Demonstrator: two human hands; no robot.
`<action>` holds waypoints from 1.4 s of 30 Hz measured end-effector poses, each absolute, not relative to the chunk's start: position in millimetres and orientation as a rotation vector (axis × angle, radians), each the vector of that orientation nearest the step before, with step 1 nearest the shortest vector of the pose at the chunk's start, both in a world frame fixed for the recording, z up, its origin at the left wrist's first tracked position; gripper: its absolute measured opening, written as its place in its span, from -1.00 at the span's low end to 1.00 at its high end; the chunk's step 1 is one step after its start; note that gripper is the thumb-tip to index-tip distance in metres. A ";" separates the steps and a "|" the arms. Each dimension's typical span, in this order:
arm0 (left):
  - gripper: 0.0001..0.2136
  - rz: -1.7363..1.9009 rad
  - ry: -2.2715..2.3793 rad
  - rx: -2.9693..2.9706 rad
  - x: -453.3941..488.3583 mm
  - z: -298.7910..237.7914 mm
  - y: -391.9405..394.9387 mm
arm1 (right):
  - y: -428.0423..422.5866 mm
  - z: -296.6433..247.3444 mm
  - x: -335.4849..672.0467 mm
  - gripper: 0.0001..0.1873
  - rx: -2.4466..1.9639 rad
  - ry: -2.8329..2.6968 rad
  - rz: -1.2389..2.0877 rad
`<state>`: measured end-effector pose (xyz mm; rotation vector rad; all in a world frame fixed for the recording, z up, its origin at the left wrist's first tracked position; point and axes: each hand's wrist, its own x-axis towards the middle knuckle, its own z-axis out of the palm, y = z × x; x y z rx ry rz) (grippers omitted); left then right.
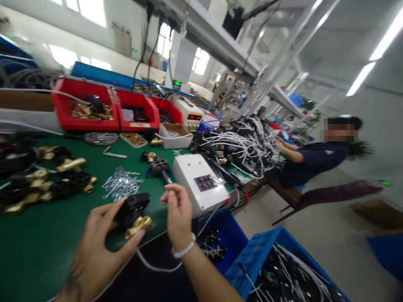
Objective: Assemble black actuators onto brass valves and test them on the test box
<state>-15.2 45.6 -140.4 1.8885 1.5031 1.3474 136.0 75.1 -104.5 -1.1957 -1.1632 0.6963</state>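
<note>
My left hand (102, 243) is closed around a brass valve with a black plastic housing (137, 209), held above the front of the green bench. The brass body (138, 226) points down and to the right, by my thumb. My right hand (179, 209) wears a beaded bracelet and is just right of the valve, fingers curled in; whatever is between them is hidden or too small to name. Beyond those fingers lies a black-headed tool (160, 167) with a metal shaft. A heap of small metal pins (122, 183) lies behind the valve.
More brass valves (40, 184) crowd the bench's left. Red bins (86, 105) line the back. A white switch box (201, 184) stands right, before a pile of cabled parts (242, 142). Blue crates (270, 239) sit below; a seated co-worker (321, 157) is at right.
</note>
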 end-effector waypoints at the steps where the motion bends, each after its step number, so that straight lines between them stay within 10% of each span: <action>1: -0.44 1.373 1.458 1.951 -16.9 -139.8 46.0 | 74.7 -97.0 141.6 -0.81 -1.166 -1.223 0.696; 8: -0.39 1.340 1.397 1.907 -17.5 -134.1 50.8 | 73.8 -62.9 163.7 -0.88 -1.076 -1.682 1.020; 39: -0.38 1.349 1.363 2.041 -19.8 -134.1 48.8 | 79.6 -56.7 151.5 -0.94 -0.888 -2.275 0.503; 42: -0.38 1.339 1.350 1.933 -19.1 -137.7 48.2 | 88.1 -57.0 156.5 -0.68 -1.093 -2.207 0.467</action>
